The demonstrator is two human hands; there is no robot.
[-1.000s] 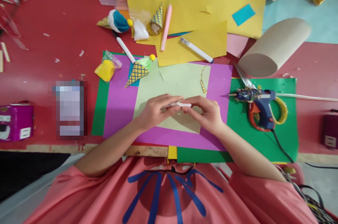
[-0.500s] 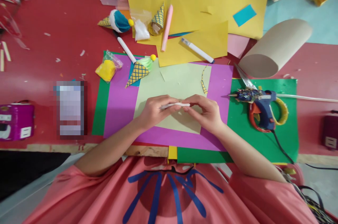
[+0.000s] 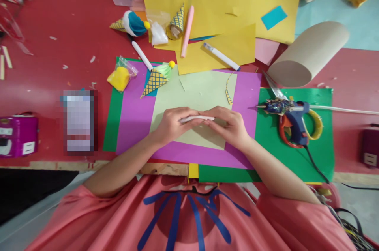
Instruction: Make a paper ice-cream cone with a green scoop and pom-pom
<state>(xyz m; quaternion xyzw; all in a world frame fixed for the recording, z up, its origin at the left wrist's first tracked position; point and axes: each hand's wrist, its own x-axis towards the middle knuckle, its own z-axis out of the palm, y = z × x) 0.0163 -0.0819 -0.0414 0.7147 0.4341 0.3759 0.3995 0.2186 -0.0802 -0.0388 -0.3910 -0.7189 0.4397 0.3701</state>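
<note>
White, thin, soft-looking strip (image 3: 193, 118) sat above pale-green paper sheet (image 3: 204, 89), pinched by left hand (image 3: 174, 123) and right hand (image 3: 232, 124); showed longer near left palm than second ago, suggesting shaping progressed.

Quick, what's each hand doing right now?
Left hand: fingers closed, holding a thin white strip.
Right hand: fingers closed, holding the same strip.

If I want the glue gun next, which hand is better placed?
Probably the right hand: the glue gun lies nearer it than the left hand, though both hold the white strip.
</note>
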